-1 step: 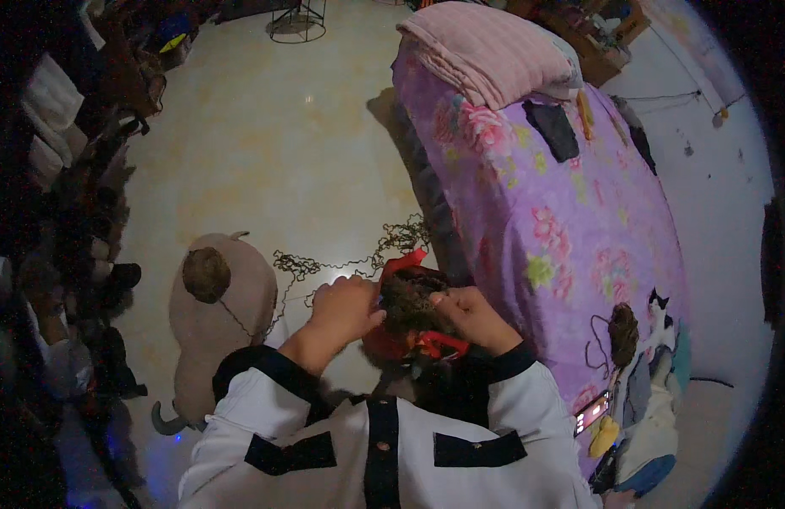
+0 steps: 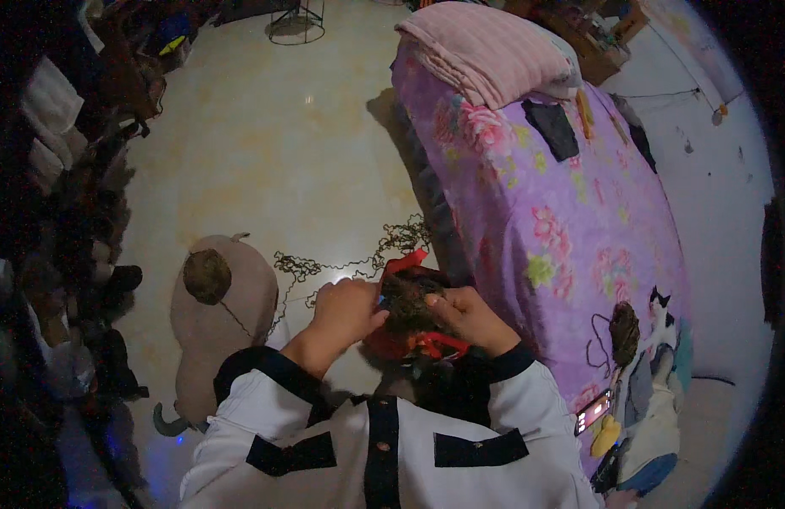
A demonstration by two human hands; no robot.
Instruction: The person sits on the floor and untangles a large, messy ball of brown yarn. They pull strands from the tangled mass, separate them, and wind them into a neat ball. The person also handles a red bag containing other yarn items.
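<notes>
A tangled dark brown bundle of yarn sits in front of me, over a red plastic bag whose edges show above and below it. On the bundle's right side my right hand is closed, its thumb pressed against the yarn. My left hand is closed at the bundle's left edge, knuckles up. What its fingers hold is hidden. Crinkled yarn trails in loose loops across the floor beyond my hands. To the left, a brown yarn ball rests on a grey-brown animal-shaped cushion, with a strand running down from it.
A bed with a purple floral cover fills the right side, bearing a folded pink blanket, another brown yarn hank, a phone and clothes. Dark clutter lines the left. A wire stand stands at the far end.
</notes>
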